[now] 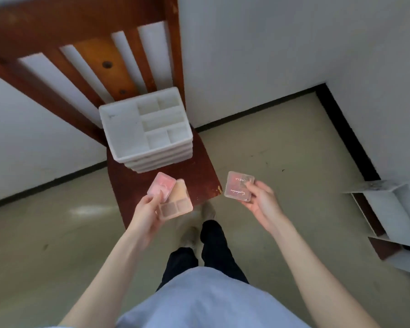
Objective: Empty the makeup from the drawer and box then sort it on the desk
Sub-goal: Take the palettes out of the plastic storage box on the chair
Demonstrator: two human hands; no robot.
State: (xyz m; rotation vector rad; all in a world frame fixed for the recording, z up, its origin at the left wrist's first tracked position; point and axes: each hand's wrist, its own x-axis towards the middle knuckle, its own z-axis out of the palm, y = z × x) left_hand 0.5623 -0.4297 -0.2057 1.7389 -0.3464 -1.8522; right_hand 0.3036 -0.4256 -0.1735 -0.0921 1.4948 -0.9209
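Makeup is held in both hands above the front edge of a wooden chair [166, 178]. Two compacts are pinched together in the left hand [149, 209]: a pink compact [161, 185] lies on top of a beige palette [175, 204], with the thumb pressed on the upper one and the fingers curled beneath the stack. A square clear-lidded compact [238, 185] is gripped in the right hand [260, 200], thumb on the lid and fingers curled under it.

All three cases are judged to be light, stiff and flat, with smooth plastic lids that are likely to be slippery (the stacked pair most of all, since one can slide off the other). Pressed powder inside is probably fragile, so a drop onto the floor is to be avoided. Holding is best done across the flat faces or by opposite edges, and the stack is best kept level.

A white organizer box [145, 129] is seen on the chair seat, touching the chair back. Its top tray is divided into one large compartment and several small ones, and nothing is seen in any of them; whether the lower tiers hold anything cannot be told. An open white drawer [388, 209] is seen at the right edge, its contents hidden. No surface for sorting is in view, so the cases are judged to be still on their way to it.
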